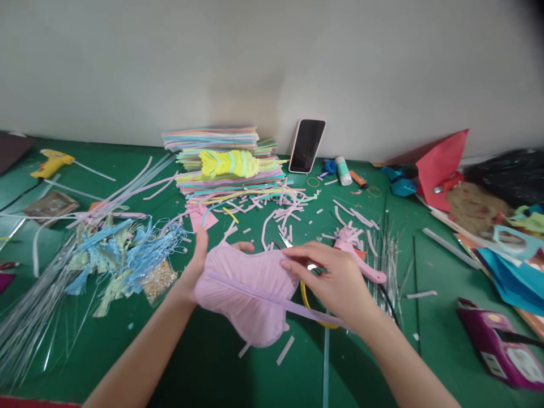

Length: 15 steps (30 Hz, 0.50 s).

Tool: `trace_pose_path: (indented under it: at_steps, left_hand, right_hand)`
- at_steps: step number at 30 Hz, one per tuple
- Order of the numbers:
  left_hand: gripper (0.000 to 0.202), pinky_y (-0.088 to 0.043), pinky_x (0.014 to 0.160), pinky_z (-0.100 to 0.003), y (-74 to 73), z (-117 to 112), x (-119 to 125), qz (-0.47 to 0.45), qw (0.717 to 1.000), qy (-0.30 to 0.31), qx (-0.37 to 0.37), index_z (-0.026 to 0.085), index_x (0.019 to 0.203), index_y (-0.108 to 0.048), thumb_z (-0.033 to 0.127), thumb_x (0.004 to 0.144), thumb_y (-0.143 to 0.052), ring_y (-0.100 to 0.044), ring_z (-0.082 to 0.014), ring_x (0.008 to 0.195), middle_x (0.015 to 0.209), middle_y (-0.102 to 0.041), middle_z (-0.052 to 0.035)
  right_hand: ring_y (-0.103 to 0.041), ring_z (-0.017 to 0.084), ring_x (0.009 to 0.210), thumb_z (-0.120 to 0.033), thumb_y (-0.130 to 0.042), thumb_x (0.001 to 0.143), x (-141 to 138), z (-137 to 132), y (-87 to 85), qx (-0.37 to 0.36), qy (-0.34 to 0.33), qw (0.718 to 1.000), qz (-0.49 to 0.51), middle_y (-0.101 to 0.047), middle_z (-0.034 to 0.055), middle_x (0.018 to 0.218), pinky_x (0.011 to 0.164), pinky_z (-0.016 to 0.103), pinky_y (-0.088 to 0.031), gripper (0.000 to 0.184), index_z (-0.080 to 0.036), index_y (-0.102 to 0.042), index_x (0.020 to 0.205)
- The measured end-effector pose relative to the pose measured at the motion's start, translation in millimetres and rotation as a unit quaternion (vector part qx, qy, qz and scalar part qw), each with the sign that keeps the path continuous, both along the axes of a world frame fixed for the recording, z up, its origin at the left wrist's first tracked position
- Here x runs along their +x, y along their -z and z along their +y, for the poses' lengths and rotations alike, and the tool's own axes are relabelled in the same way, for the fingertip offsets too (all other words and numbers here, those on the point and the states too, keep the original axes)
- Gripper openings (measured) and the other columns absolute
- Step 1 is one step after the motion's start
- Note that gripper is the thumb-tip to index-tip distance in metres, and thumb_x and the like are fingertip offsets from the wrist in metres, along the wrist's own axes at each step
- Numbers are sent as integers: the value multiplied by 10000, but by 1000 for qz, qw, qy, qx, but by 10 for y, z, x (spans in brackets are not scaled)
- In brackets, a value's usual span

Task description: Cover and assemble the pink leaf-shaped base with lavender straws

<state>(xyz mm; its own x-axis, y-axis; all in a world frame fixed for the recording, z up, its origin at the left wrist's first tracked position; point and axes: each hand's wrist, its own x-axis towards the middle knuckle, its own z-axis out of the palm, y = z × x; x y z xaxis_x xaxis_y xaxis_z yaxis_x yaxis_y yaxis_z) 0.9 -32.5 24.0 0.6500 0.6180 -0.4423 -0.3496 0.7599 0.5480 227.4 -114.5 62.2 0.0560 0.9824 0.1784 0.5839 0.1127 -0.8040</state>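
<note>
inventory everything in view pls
Lilac piece: one, lilac, centre
Stick bundles: several, pastel, by wall
Fuzzy piece: one, yellow, on bundles
Phone: one, dark-screened, against wall
Glue gun: one, yellow, far left
Scissors: one, yellow-handled, centre
Tool: one, pink, right
Scraps: many, pink, centre
Ribbons: many, blue and green, left
Beads: bagful, gold, left
Strands: many, silver, both sides
Tube: one, white, back
Papers: several, red and blue, right
Bag: one, black, far right
Item: one, purple, lower right
Block: one, brown, left
Table: one, green, beneath
Left hand: one, centre
Right hand: one, centre
</note>
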Motion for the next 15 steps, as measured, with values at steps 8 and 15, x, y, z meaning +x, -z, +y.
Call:
trace_pose_path:
  at_steps: [8, 15]
  left_hand:
    - [401, -523, 712, -300, -331, 464, 112, 147, 912, 353, 149, 166, 1024, -747, 141, 624, -761, -695, -300, 883, 965, -744, -129]
    - [203, -384, 546, -243, -210, 565, 352, 142, 819, 423, 361, 219, 830, -784, 372, 761, -670, -527, -154, 580, 688, -663, -22]
  right_hand:
    - [-659, 146, 682, -256, -486, 942, 38, 68, 243, 130, -144, 956, -220, -710, 55, 790, 613, 261, -538, 214, -167, -681, 942]
    - [-624, 150, 644, -142, -404, 943, -19, 107, 227, 162, -179, 910, -336, -671, 37, 698, 604, 278, -516, 280, -166, -666, 846]
